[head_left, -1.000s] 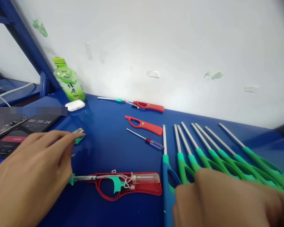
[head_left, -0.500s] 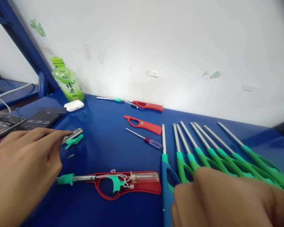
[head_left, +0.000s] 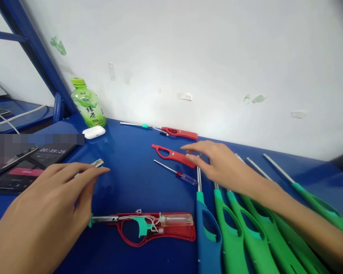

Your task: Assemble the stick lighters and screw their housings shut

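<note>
My left hand (head_left: 51, 213) is curled with its fingers together, over the place where a turquoise clip lay; what its fingertips hold is hidden. A small flat metallic piece (head_left: 97, 163) shows just beyond its fingers. My right hand (head_left: 214, 161) reaches over the wide end of a red half shell (head_left: 171, 153), thumb and fingers apart and nothing visible between them. Nearer me lies an opened red lighter (head_left: 177, 233) with white wires, a clear tank, a turquoise trigger and a metal tube. A screwdriver (head_left: 185, 178) lies below the half shell.
Several green lighters (head_left: 231, 236) and one blue lighter (head_left: 210, 236) lie at the right, partly under my right forearm. Another red lighter (head_left: 183, 133) lies near the wall. At the left are a green bottle (head_left: 88, 106), a white case (head_left: 94, 132) and phones (head_left: 54, 152).
My right hand has moved up and left from the green lighters to the red half shell and opened. My left hand has shifted right; the turquoise clip and small spring are out of sight.
</note>
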`<state>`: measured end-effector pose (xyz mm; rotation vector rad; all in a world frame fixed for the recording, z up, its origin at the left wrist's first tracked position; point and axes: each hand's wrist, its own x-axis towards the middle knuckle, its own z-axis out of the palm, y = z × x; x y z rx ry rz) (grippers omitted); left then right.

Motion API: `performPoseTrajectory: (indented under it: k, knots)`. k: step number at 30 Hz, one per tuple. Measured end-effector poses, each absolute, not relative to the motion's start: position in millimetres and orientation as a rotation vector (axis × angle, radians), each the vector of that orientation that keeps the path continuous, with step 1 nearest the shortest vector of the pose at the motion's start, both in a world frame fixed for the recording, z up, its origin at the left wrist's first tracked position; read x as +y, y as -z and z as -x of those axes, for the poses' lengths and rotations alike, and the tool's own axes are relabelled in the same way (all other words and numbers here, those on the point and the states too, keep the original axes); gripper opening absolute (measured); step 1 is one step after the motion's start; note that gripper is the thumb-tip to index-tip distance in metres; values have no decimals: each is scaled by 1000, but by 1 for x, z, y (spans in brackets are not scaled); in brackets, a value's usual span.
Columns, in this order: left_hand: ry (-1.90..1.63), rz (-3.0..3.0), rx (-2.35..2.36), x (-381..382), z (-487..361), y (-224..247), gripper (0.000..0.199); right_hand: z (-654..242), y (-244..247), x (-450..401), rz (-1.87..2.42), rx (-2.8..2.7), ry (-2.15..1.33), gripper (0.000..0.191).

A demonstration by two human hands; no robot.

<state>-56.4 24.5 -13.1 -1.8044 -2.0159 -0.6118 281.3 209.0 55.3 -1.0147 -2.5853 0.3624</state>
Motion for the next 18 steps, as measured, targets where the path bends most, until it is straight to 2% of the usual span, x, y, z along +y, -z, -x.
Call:
performPoseTrajectory:
  k: [5, 9, 13, 18]
  knots:
    - [747, 1934, -1805, 23, 39, 10, 36, -280, -21, 219, 1002, -2771, -112, 43]
    - [831, 1976, -1867, 19, 29, 3, 35, -279, -28, 209, 965, -2843, 2, 41]
    - [890, 2000, -1842, 14, 27, 1, 35, -281, -36, 203, 917, -2861, 57, 52]
    - [875, 1943, -2035, 2, 26, -3, 30, -285, -47, 191, 876, -2855, 28, 53]
